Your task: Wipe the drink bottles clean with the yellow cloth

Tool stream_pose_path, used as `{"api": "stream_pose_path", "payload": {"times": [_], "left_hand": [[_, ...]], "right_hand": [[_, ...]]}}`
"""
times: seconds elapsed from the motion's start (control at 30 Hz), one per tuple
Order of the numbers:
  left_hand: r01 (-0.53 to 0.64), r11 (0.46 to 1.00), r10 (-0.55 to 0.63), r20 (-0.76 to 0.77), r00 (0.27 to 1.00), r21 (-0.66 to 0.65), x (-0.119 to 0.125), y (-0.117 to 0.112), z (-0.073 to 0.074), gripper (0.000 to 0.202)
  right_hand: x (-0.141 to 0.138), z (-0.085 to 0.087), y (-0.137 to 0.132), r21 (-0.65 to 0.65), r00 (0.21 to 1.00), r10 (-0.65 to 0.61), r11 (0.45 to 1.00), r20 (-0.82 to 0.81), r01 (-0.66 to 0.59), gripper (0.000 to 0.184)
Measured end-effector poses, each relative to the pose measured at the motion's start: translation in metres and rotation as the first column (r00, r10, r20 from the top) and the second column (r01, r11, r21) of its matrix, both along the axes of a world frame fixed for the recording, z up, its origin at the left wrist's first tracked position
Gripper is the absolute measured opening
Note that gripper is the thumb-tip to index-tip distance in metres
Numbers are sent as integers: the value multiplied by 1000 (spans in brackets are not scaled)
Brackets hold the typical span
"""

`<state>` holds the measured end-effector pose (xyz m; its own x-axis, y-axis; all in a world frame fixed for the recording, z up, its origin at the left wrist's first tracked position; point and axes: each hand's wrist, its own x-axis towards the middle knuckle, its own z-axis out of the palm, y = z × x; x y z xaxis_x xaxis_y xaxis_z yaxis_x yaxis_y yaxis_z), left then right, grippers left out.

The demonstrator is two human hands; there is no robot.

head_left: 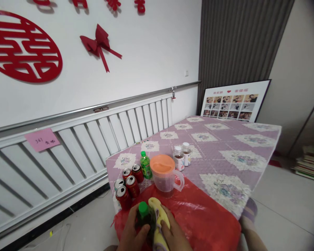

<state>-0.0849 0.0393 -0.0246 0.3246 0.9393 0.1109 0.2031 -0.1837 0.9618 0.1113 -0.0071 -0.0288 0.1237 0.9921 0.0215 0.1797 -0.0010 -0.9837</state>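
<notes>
My left hand (pixel 133 232) is wrapped round a dark bottle with a green cap (pixel 143 211), held upright over a red plastic sheet (pixel 199 216) at the near end of the table. My right hand (pixel 174 233) presses a yellow cloth (pixel 158 218) against the bottle's side, fingers closed on the cloth. Just beyond stand several red drink cans (pixel 128 184), a small green bottle (pixel 146 165) and a clear jug with an orange lid (pixel 164 174).
Two small white-capped bottles (pixel 182 157) stand on the purple patterned tablecloth (pixel 225 146). A white radiator grille (pixel 68 146) runs along the wall at left. A framed photo board (pixel 232 101) leans at the far end; books (pixel 308 164) lie stacked on the floor at right.
</notes>
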Motion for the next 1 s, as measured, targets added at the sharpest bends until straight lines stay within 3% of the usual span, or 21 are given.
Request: {"api": "stream_pose_path", "payload": {"times": [0.17,0.3,0.43,0.6,0.73,0.9,1.0], "left_hand": [[54,998,-52,63,997,-36,0,2,-2,62],[-11,999,15,118,993,-33,8,-1,-2,56],[33,999,-31,67,997,-36,4,0,-1,60],[20,1000,-19,-51,998,18,-5,3,-5,66],[29,999,-28,-54,998,15,-5,3,-6,66],[-12,1000,11,-100,995,-5,0,1,2,65],[-118,993,120,-125,985,26,10,-5,10,69]], "right_hand": [[-7,29,-4,42,996,-3,999,90,-1,68],[-14,30,-4,88,993,40,995,110,-50,83],[-12,12,-5,58,997,49,997,54,-52,83],[-4,-24,-7,7,996,87,996,22,-87,80],[-1,-47,-7,-28,995,96,995,32,-95,81],[1,-62,-2,27,987,129,991,92,-132,81],[2,-66,-1,57,984,123,990,126,-131,79]]}}
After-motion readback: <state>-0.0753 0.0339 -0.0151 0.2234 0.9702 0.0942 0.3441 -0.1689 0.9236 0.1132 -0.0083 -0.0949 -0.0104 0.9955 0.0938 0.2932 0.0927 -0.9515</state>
